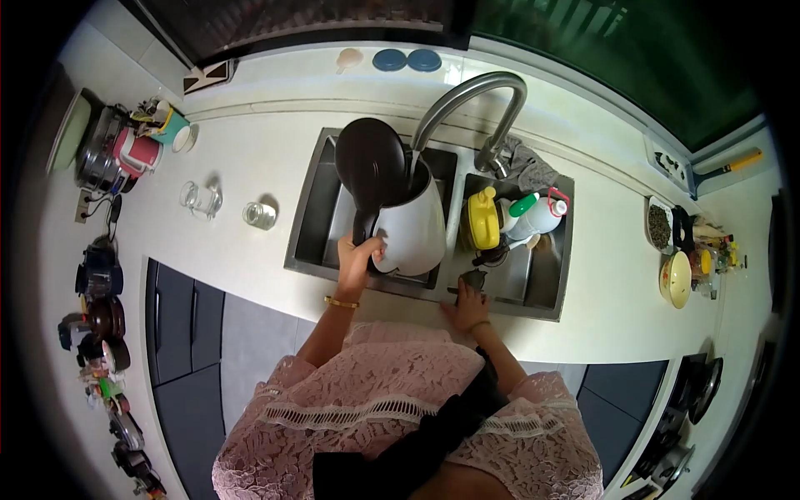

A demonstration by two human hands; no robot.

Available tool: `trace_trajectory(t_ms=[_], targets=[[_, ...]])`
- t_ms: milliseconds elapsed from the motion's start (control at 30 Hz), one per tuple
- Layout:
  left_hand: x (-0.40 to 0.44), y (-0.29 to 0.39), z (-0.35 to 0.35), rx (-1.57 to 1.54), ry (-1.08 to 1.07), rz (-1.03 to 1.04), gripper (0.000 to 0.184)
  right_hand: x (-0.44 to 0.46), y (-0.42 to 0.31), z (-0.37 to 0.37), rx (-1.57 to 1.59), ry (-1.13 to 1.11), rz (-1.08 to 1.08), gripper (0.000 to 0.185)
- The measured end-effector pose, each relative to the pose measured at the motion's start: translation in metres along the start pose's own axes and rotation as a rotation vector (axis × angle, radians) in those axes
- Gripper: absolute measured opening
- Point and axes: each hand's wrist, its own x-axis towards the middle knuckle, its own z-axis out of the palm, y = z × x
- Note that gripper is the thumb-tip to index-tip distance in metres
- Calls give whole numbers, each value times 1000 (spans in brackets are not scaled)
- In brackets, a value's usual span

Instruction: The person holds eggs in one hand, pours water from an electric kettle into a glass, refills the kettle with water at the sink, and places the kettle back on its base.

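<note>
A pale grey electric kettle (pixel 411 232) is held over the left sink basin, its dark lid (pixel 369 158) swung up. My left hand (pixel 360 254) is closed around its dark handle. The spout of the curved metal faucet (pixel 471 83) ends right above the kettle's mouth, where a thin pale stream seems to fall. At the sink's front rim, my right hand (pixel 468 310) rests with thumb apart from the fingers. Its fingertips touch a small dark object (pixel 473 279) whose kind I cannot make out.
The right basin holds a yellow bottle (pixel 483 218) and a white bottle with a red handle (pixel 540 218). A grey cloth (pixel 529 164) lies behind the faucet. Left of the sink are a glass jar (pixel 260 215) and a drinking glass (pixel 200 200). A yellow bowl (pixel 676 279) stands far right.
</note>
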Motion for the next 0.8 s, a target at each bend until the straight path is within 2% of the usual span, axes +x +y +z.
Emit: trace_trajectory(t_ms=[67,233,533,633,700,767,800], targets=[[0,4,-3,46,-19,47,13,1,-1,-2,-5,-17,1,79],[-1,4,-12,102,-43,78,2,0,1,3,-14,15,-5,79],[-5,2,-17,186,-27,88,6,2,3,5,4,-18,-3,80],[-3,-3,-20,138,-22,87,6,4,4,0,-26,-1,0,72],[-2,-1,-19,127,-25,92,6,20,20,2,222,5,-84,55],[-2,-1,-19,120,-32,93,6,37,22,-15,674,257,-84,39],[-2,-1,-19,113,-30,94,6,47,20,-41,706,335,-84,36]])
